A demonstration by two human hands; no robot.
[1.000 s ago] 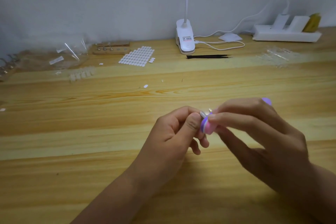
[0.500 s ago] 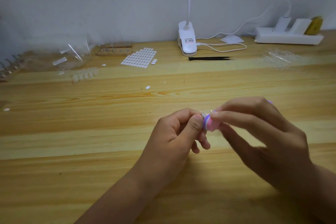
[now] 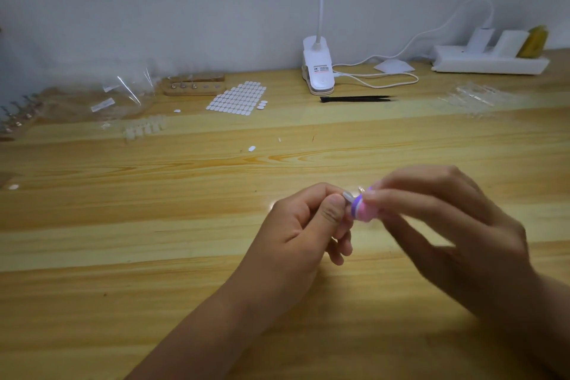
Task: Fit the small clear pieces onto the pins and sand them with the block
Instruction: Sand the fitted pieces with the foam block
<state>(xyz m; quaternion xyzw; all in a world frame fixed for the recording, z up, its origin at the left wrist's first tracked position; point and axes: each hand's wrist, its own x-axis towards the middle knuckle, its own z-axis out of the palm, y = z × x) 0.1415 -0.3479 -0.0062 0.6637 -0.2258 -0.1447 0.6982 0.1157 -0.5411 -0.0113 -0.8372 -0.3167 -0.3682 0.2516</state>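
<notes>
Hands together above the desk (image 3: 154, 225), near its front. Left hand (image 3: 308, 225) pinches a pin, hidden by thumb and forefinger, so the small clear piece (image 3: 348, 195) stands exposed at the tip. Right hand (image 3: 447, 225), blurred, grips the pink-and-purple sanding block (image 3: 362, 210) by its sides, one end touching the piece. Judged: sanding under way. Wooden pin stand (image 3: 194, 88) and spare clear pieces (image 3: 143, 129) lie well apart, far left.
</notes>
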